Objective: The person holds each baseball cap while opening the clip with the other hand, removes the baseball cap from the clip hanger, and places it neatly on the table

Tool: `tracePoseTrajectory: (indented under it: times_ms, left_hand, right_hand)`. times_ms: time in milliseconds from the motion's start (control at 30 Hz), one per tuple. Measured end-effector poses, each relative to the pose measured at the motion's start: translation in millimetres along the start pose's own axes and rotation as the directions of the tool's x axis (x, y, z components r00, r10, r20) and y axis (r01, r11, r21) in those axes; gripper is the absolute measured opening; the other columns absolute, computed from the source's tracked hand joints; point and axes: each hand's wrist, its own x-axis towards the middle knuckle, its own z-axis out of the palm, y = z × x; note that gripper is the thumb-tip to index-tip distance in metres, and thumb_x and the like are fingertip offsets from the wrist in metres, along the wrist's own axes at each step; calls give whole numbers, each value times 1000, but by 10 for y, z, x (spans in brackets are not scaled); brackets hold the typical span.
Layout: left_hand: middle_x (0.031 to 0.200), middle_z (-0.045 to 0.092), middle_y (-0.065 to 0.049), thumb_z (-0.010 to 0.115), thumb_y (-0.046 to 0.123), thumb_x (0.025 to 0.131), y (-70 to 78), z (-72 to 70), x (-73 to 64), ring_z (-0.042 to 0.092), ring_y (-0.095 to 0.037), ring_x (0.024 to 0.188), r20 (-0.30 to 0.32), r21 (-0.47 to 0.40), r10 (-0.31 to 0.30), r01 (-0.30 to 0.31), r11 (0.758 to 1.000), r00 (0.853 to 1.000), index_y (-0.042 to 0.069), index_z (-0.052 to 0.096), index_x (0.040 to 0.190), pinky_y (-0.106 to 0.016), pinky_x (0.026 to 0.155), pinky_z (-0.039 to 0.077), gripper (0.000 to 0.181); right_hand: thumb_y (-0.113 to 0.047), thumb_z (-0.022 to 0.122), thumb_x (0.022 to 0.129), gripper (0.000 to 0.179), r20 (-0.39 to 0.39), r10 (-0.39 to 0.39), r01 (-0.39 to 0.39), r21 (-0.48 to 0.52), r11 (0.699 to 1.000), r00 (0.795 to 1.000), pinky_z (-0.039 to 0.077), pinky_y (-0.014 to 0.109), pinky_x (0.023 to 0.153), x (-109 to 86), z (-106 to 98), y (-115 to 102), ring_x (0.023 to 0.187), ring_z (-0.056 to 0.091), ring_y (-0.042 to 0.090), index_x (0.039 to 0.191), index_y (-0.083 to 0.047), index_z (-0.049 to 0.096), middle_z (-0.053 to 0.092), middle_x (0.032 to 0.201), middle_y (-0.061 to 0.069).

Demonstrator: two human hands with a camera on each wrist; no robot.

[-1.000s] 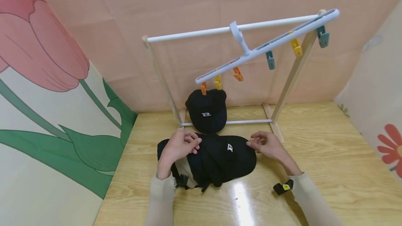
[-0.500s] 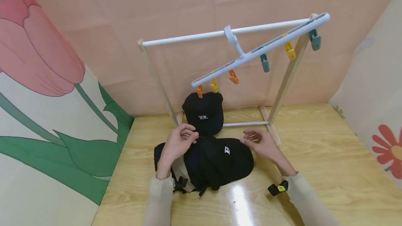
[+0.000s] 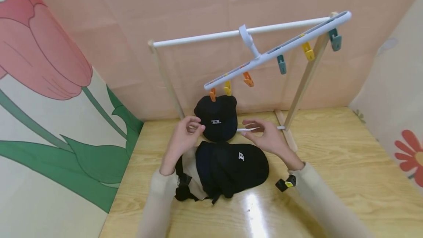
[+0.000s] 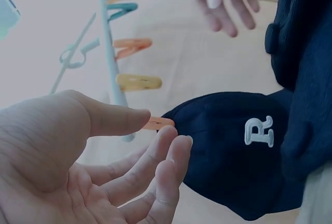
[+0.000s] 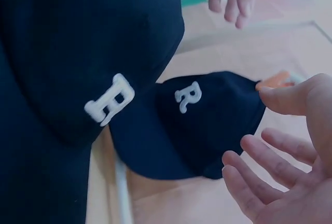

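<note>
My left hand (image 3: pixel 183 135) hovers by the left side of a black cap (image 3: pixel 216 115) with a white letter, its fingers loosely bent and holding nothing. Across from it, my right hand (image 3: pixel 264 137) is raised at the cap's right side, also holding nothing, with fingers relaxed. This cap's upper edge is at an orange clip (image 3: pixel 213 94) and a yellow clip (image 3: pixel 227 89) on the left end of a pale blue hanger (image 3: pixel 271 55). A second black cap (image 3: pixel 238 168) lies on the table below the hands, beside some beige fabric (image 3: pixel 195 183).
The hanger hooks over the white top bar (image 3: pixel 201 38) of a wooden-legged rack and slants up to the right. Further clips, such as a teal clip (image 3: pixel 281 64), hang along it. Pink cloth (image 3: pixel 132 21) backs the wooden table (image 3: pixel 330 179).
Both hands have lifted from around the cap on the table and moved forward, to either side of the cap at the hanger. The caps look unmoved.
</note>
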Motion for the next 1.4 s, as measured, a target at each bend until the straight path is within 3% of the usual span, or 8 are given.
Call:
tracePoseTrajectory:
  times_ms: [267,433,600,867,1100,1400]
  left_hand:
    - [126,72,-17,75,20,102,37,-61,118,75,-35,107,40,18,3,-4,1000,999,-1,60,137,-48,91,62,43]
    - [138,65,-22,74,20,102,65,-89,224,71,-38,118,53,35,6,-8,999,999,-2,55,142,-51,100,60,50]
    - [146,58,-24,72,21,103,114,-109,336,63,-45,128,58,83,28,-33,996,998,-2,51,146,-54,107,54,54]
    - [148,56,-24,73,23,102,197,-100,430,60,-43,132,23,147,63,-66,987,998,0,50,146,-54,109,53,55]
    - [150,56,-24,72,24,102,155,-65,480,58,-42,137,6,173,65,-65,983,998,0,50,149,-54,108,53,57]
    - [152,57,-18,70,24,104,112,-25,683,56,-37,140,-18,200,115,-109,974,993,1,51,151,-51,114,50,56]
  right_hand:
    - [-15,85,93,49,17,-34,35,-48,998,999,59,57,99,157,73,-266,117,73,36,139,-5,68,73,134,17]
    - [-14,87,91,52,-4,-107,106,-110,988,994,60,57,97,260,72,-413,116,73,35,138,-4,68,73,135,16]
    - [-15,86,91,56,2,-130,129,-126,984,992,58,56,102,350,63,-559,119,73,36,142,-3,66,71,139,16]
    - [-17,84,94,59,10,-156,156,-118,981,988,56,55,105,450,96,-688,126,68,39,147,-4,62,67,146,16]
    - [-16,79,98,58,18,-151,152,-89,984,988,56,56,106,498,204,-725,131,65,40,150,-2,58,63,149,17]
    - [-12,71,104,54,5,-161,160,-126,979,987,54,56,108,615,282,-799,135,61,42,152,1,53,60,150,23]
